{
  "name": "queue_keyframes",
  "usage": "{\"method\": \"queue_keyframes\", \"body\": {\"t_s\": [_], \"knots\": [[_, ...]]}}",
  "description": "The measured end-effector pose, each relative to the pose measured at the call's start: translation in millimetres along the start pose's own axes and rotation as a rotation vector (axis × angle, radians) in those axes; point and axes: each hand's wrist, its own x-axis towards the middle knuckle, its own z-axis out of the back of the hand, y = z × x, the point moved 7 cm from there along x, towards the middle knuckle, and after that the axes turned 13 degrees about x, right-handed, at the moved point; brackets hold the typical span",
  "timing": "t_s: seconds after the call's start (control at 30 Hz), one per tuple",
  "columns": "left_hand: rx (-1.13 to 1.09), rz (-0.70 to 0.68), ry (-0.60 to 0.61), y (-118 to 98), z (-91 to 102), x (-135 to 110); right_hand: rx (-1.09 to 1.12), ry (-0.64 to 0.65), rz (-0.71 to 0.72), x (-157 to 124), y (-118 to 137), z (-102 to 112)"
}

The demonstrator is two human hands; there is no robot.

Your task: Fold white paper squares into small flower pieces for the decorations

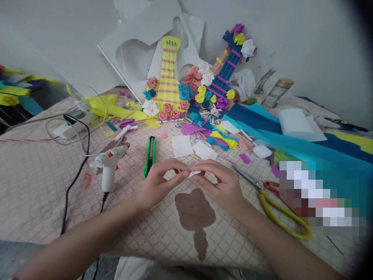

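Observation:
My left hand (159, 182) and my right hand (221, 184) meet in front of me over the quilted pink table cover (35, 186). Both pinch one small white foam piece (194, 173) between thumb and fingertips. Just beyond my fingers lie two white foam squares (182, 146). A green utility knife (150, 155) lies to the left of my left hand. A white hot glue gun (109, 167) stands further left, its black cord running toward me. Yellow-handled scissors (279, 210) lie to the right of my right hand.
A yellow paper guitar (169, 74) and a blue one (225, 70), both ringed with foam flowers, lean on the wall. Blue and teal foam sheets (291, 136) cover the right side. A power strip (72, 126) sits at left. A brown stain (195, 214) marks the cover.

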Motion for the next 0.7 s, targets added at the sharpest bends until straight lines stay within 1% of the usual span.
{"method": "queue_keyframes", "body": {"t_s": [0.17,0.47,0.7], "knots": [[-0.007,0.023,0.004,0.4,-0.1,-0.4,0.036,-0.033,-0.067,-1.5,-4.8,1.9],[0.089,-0.07,0.004,-6.0,-0.3,-0.9,0.05,-0.043,-0.105,-2.4,-5.8,1.8],[0.142,-0.077,0.0,-7.0,-1.0,-1.9,0.063,-0.039,-0.132,-3.5,-8.7,1.0]]}}
